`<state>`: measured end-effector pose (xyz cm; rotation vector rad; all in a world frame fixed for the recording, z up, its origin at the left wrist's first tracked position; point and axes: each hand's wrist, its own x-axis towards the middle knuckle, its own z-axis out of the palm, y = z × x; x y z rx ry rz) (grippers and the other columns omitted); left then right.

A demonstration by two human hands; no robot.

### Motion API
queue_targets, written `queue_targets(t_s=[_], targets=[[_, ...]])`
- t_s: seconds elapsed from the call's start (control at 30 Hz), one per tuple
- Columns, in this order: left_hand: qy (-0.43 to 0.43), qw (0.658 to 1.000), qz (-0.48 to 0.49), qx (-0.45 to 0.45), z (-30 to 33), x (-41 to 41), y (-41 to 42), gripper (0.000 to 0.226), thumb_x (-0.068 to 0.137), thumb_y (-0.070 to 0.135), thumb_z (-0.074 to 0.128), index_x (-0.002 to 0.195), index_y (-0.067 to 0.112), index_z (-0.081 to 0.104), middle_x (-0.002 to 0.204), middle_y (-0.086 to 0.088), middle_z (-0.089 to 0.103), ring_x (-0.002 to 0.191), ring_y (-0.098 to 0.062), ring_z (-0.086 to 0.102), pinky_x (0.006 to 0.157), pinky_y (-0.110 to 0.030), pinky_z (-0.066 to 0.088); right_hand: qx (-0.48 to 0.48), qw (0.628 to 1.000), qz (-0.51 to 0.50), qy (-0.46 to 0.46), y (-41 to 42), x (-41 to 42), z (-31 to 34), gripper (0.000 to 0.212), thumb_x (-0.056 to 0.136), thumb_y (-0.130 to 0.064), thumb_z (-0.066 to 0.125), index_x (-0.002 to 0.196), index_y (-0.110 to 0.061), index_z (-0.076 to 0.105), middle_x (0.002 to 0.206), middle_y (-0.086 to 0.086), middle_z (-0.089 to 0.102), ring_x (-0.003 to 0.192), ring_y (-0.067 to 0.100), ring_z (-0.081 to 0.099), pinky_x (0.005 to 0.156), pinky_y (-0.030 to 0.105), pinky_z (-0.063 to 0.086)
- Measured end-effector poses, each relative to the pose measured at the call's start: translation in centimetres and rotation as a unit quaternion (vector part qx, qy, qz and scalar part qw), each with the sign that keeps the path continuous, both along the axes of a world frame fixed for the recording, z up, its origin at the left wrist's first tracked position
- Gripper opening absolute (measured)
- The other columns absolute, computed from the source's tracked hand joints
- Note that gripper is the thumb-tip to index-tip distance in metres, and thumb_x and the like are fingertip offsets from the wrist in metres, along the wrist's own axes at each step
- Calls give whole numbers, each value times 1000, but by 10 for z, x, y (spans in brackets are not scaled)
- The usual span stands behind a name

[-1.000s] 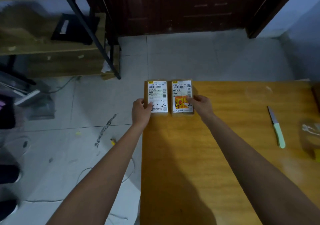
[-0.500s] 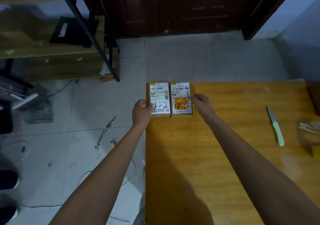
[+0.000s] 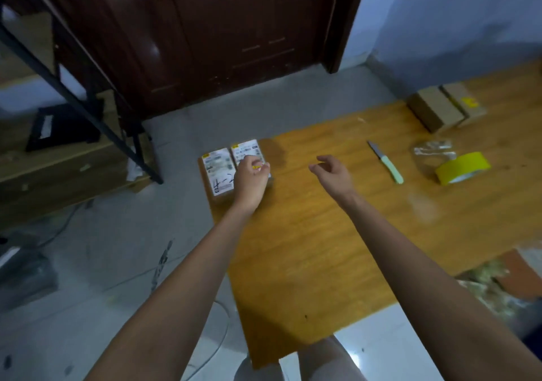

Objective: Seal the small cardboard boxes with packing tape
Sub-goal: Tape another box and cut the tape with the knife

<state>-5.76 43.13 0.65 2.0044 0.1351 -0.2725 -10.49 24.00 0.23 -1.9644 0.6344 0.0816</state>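
Note:
Two small cardboard boxes with white shipping labels lie side by side at the table's far left corner, the left box (image 3: 218,172) and the right box (image 3: 246,151). My left hand (image 3: 252,181) is over the near part of the right box with its fingers loosely curled; the blur hides whether it touches. My right hand (image 3: 334,172) hangs above the bare tabletop to the right of the boxes, fingers loosely curled and holding nothing. A roll of yellow packing tape (image 3: 462,168) lies on the table at the right.
A knife with a pale green handle (image 3: 387,163) lies between my right hand and the tape. Crumpled clear plastic (image 3: 434,151) sits behind the roll. Two plain cardboard boxes (image 3: 434,112) stand at the far right of the wooden table (image 3: 308,248). A metal shelf rack (image 3: 88,107) stands on the floor to the left.
Both hands have left the sides of the two labelled boxes. My left hand moved over the right box, and my right hand lifted away to the right. The view has swung right.

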Motion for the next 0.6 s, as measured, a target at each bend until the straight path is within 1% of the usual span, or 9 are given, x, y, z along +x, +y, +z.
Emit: queue_targets(t_s=[0.13, 0.2, 0.27, 0.3, 0.37, 0.4, 0.47, 0.53, 0.6], targets=[[12, 998, -52, -17, 8, -34, -56, 26, 96, 22, 58, 117, 7, 60, 119, -5, 64, 94, -10, 55, 74, -20, 37, -7, 999, -43, -2, -46, -54, 8, 45, 92, -40, 62, 131, -19, 56, 100, -9, 63, 97, 15, 58, 79, 27, 41], [20, 997, -72, -19, 12, -52, -84, 26, 96, 21, 58, 116, 6, 60, 119, -7, 64, 94, -10, 54, 75, -20, 38, -11, 998, -62, 3, -74, -81, 12, 45, 91, -43, 62, 130, -21, 56, 104, -8, 63, 100, 15, 59, 80, 27, 42], [27, 995, -90, -16, 14, -70, -114, 26, 96, 24, 57, 116, 8, 61, 119, -6, 63, 95, -11, 54, 79, -23, 40, -10, 996, -85, 1, -104, -106, 14, 46, 91, -43, 62, 130, -20, 56, 104, -8, 62, 102, 16, 59, 82, 28, 45], [33, 995, -97, -15, 14, -79, -130, 26, 96, 26, 57, 117, 9, 60, 119, -4, 63, 95, -11, 54, 80, -24, 41, -9, 995, -99, -4, -119, -119, 15, 45, 91, -42, 63, 129, -19, 56, 103, -8, 61, 101, 16, 60, 81, 25, 46], [46, 993, -108, -10, 13, -100, -165, 26, 97, 30, 55, 117, 13, 60, 119, 0, 61, 97, -13, 55, 81, -28, 44, -14, 993, -119, -13, -152, -144, 17, 44, 91, -37, 64, 129, -17, 57, 102, -6, 61, 96, 15, 59, 72, 14, 44], [52, 992, -111, -11, 12, -111, -184, 26, 98, 30, 54, 116, 14, 60, 117, 1, 60, 97, -14, 55, 81, -29, 44, -16, 992, -122, -15, -169, -156, 18, 43, 91, -35, 65, 129, -16, 57, 102, -5, 61, 96, 15, 59, 72, 15, 43], [64, 991, -112, -17, 8, -135, -224, 24, 97, 29, 54, 114, 14, 60, 114, 1, 60, 96, -15, 56, 78, -28, 43, -13, 991, -129, -16, -207, -182, 19, 43, 91, -34, 64, 129, -16, 57, 104, -5, 61, 99, 16, 59, 78, 24, 43], [74, 991, -106, -24, 3, -161, -262, 22, 97, 27, 54, 112, 12, 61, 109, 1, 60, 92, -15, 56, 74, -28, 41, -15, 991, -132, -11, -245, -206, 19, 43, 92, -34, 64, 130, -17, 57, 106, -5, 61, 100, 15, 59, 82, 27, 42], [79, 991, -104, -38, -2, -185, -298, 19, 97, 23, 54, 108, 10, 61, 102, -2, 60, 90, -17, 56, 75, -28, 41, -20, 991, -131, -1, -279, -230, 20, 44, 92, -35, 63, 132, -18, 55, 111, -4, 62, 106, 18, 59, 91, 32, 45]])
